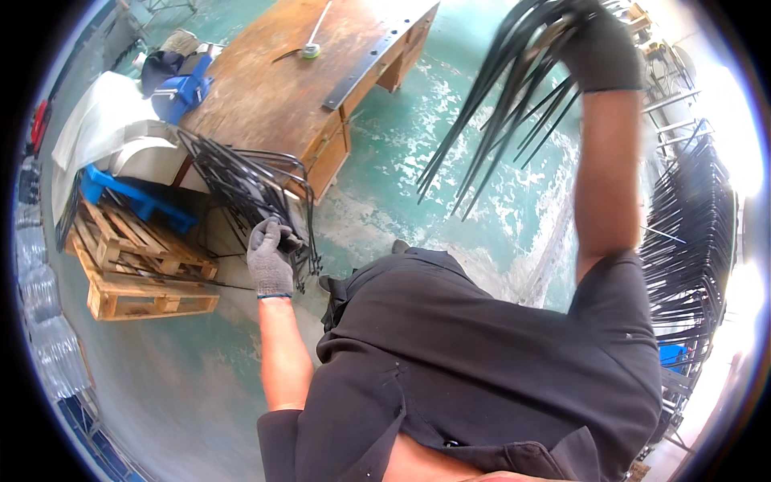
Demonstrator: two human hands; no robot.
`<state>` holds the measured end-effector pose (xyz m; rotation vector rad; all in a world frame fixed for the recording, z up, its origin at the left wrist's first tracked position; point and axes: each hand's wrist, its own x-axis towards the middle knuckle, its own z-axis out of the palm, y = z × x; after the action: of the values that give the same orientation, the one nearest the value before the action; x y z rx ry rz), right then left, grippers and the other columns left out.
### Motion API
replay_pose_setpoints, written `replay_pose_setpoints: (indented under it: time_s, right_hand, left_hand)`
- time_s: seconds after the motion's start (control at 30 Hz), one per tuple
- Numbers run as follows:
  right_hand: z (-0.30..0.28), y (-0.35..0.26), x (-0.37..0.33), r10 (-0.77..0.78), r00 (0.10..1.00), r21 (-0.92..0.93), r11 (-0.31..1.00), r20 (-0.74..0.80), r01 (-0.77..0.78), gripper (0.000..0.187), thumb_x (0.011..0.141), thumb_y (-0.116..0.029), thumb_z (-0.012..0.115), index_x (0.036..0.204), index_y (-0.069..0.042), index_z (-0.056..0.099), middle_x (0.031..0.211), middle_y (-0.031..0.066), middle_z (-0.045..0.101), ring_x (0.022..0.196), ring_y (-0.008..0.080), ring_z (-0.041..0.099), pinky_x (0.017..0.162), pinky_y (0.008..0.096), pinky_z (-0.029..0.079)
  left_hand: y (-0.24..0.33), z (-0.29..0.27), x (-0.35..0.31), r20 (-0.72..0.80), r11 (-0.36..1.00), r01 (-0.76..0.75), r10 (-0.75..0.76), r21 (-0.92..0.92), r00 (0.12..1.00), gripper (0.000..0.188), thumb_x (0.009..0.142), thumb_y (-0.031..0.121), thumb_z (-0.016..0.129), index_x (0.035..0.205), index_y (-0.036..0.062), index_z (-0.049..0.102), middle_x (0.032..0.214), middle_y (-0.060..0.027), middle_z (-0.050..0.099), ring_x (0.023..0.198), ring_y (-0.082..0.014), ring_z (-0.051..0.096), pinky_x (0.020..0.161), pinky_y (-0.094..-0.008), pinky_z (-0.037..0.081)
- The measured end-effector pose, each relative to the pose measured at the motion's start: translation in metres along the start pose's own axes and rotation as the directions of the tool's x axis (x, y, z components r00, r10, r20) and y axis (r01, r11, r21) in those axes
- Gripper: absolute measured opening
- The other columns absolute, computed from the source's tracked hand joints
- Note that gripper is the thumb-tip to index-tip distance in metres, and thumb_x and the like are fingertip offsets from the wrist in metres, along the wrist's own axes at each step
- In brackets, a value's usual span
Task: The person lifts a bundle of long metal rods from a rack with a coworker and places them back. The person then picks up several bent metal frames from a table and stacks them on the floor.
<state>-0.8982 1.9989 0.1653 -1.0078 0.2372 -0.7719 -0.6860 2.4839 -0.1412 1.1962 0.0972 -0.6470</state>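
Observation:
My right hand [601, 50], in a dark work glove, is raised at the upper right. It is closed around a bundle of thin black rods [491, 100], whose free ends fan out down to the left. My left hand [271, 261], in a grey knitted glove, is lower at the left, its fingers curled on a bunch of bent black metal rods [241, 173]. That bunch stands slanted beside the wooden desk's near corner. The lower parts of some of its rods are hidden behind the hand.
A wooden desk [257, 80] bears a metal strip along its edge and a thin tool. A blue vise [181, 95] is at its left. Wooden pallets [152, 277] and a blue pallet [132, 197] lie at left. Many black rods hang on a rack [691, 229] at right. The green floor [385, 161] is worn.

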Motion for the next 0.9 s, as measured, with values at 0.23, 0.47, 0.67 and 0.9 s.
replay_pose_setpoints:
  time_s: [0.23, 0.47, 0.67, 0.9]
  right_hand:
    - [-0.092, 0.134, -0.053, 0.271, 0.855, 0.295, 0.944, -0.443, -0.147, 0.028, 0.113, -0.016, 0.063, 0.128, 0.007, 0.064, 0.115, 0.0217, 0.076, 0.114, 0.0418, 0.073, 0.112, 0.0576, 0.057]
    - [-0.138, 0.270, -0.159, 0.594, 0.637, 0.606, 0.758, -0.491, -0.240, 0.027, 0.108, -0.015, 0.070, 0.133, -0.012, 0.059, 0.117, 0.0119, 0.072, 0.113, 0.0326, 0.073, 0.106, 0.0559, 0.061]
    - [-0.149, 0.370, -0.260, 0.782, 0.432, 0.773, 0.583, -0.449, -0.250, 0.027, 0.110, -0.011, 0.068, 0.136, -0.013, 0.059, 0.120, 0.0113, 0.073, 0.120, 0.0336, 0.071, 0.106, 0.0558, 0.060]
    - [-0.108, 0.396, -0.329, 0.899, 0.295, 0.838, 0.417, -0.324, -0.352, 0.014, 0.110, -0.008, 0.066, 0.124, -0.005, 0.061, 0.114, 0.0150, 0.072, 0.116, 0.0326, 0.069, 0.112, 0.0492, 0.054]
  left_hand:
    - [-0.062, 0.104, -0.011, 0.265, 0.969, 0.230, -0.246, 0.090, 0.932, 0.030, 0.115, 0.029, 0.062, 0.125, 0.0014, 0.067, 0.097, -0.0107, 0.072, 0.086, -0.0250, 0.069, 0.081, -0.0422, 0.059]
    - [-0.160, 0.145, -0.034, 0.278, 0.650, 0.756, -0.715, -0.073, 0.642, 0.049, 0.116, 0.049, 0.052, 0.130, 0.0029, 0.060, 0.109, -0.0169, 0.071, 0.096, -0.0336, 0.068, 0.090, -0.0513, 0.058]
    - [-0.192, 0.140, -0.023, 0.024, 0.529, 0.849, -0.849, 0.000, 0.529, 0.073, 0.114, 0.067, 0.043, 0.133, -0.0014, 0.058, 0.110, -0.0204, 0.068, 0.106, -0.0375, 0.067, 0.096, -0.0561, 0.057]
    - [-0.268, 0.052, -0.028, -0.196, 0.450, 0.891, -0.870, 0.058, 0.452, 0.042, 0.116, 0.046, 0.053, 0.125, 0.0094, 0.071, 0.109, -0.0124, 0.078, 0.099, -0.0300, 0.077, 0.092, -0.0484, 0.064]
